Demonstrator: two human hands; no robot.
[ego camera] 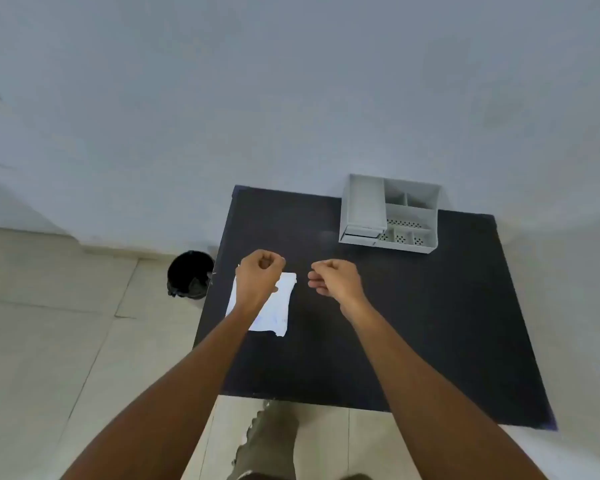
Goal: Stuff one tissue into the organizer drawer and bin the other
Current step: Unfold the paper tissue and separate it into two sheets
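1. Tissue (280, 308) lies flat on the black table (430, 323), near-left part, long axis running near to far, tilted slightly right
2. Left hand (260, 276) hovers over it, fingers curled into a fist, holding nothing visible
3. Right hand (334, 278) just beside, fingers loosely curled, empty
4. Organizer (390, 213) sits far right; bin (190, 274) on the floor, left of the table

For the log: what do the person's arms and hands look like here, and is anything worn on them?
Both forearms are bare all the way to the bottom edge of the picture, with no sleeves in view. The left hand and right hand wear no gloves, and no watch, ring, bracelet or marking shows on either wrist. Below, between the arms, a strip of olive-green clothing is visible.
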